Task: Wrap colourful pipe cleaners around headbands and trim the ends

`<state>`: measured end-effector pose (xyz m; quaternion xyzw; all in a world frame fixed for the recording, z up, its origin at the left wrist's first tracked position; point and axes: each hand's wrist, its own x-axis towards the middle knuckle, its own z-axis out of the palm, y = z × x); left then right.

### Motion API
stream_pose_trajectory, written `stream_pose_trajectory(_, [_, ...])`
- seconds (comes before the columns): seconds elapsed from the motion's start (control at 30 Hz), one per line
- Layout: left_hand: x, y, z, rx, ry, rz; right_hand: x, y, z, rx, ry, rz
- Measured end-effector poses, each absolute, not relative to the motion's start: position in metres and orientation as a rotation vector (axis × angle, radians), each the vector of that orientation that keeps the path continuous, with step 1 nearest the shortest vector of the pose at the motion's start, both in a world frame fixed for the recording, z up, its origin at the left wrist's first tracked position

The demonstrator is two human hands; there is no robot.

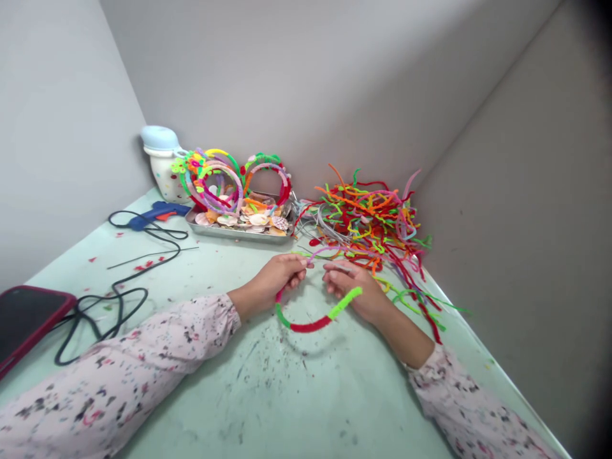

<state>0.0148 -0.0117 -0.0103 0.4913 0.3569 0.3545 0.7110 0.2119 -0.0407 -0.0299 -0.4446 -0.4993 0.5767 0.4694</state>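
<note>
My left hand (289, 271) is closed in a pinch on a curved headband (310, 327) wrapped in red and green pipe cleaner. A thin purple pipe cleaner (319, 251) rises from its fingertips and arcs toward the right. The band hangs below both hands, its bright green end (347, 302) pointing up in front of my right palm. My right hand (351, 284) hovers beside it with fingers loosely curled and apart, a small gap from the left fingertips. Whether it touches the purple strand is unclear.
A metal tray (239, 236) holds shells and finished headbands (217, 185). Right of it lies a tangled pile of pipe cleaners (368, 217). A blue glue gun (155, 214), black cord (119, 287), phone (33, 319) and lidded white cup (165, 169) are on the left. Walls enclose the table.
</note>
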Motion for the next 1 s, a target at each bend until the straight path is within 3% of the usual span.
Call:
stream_pose_trajectory(0.37, [0.02, -0.019, -0.01, 1.255, 0.73, 0.698, 0.194, -0.054, -0.02, -1.189, -1.512, 0.846])
stream_pose_trajectory(1.0, [0.022, -0.019, -0.01, 1.188, 0.736, 0.691, 0.193, -0.058, -0.019, -1.283, -1.583, 0.6])
